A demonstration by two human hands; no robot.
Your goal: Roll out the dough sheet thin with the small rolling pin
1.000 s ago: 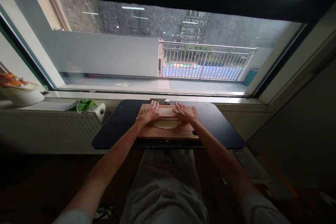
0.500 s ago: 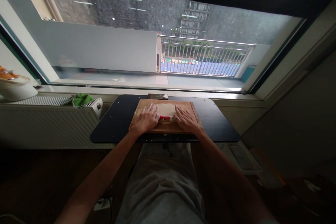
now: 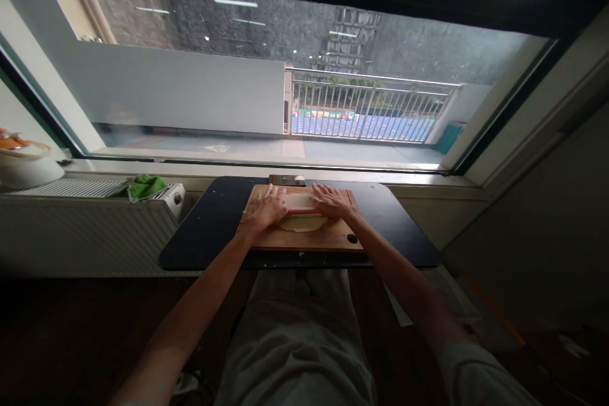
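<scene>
A wooden cutting board [image 3: 304,240] lies on a small black table [image 3: 214,228] in front of me. A flat sheet of pale dough [image 3: 303,223] rests on the board. Across its far part lies a pale rolling pin [image 3: 299,202], mostly covered by my hands. My left hand [image 3: 266,208] presses flat on the pin's left end, fingers stretched forward. My right hand [image 3: 330,202] lies flat on the right end in the same way.
A small dark object [image 3: 286,180] sits at the table's far edge by the window sill. A white radiator [image 3: 85,189] with a green cloth [image 3: 145,186] stands to the left, with a white bowl [image 3: 26,168] further left. A big window fills the wall ahead.
Both hands rolled the pin away from me, from the board's near part to its far part. The near part of the dough is uncovered again.
</scene>
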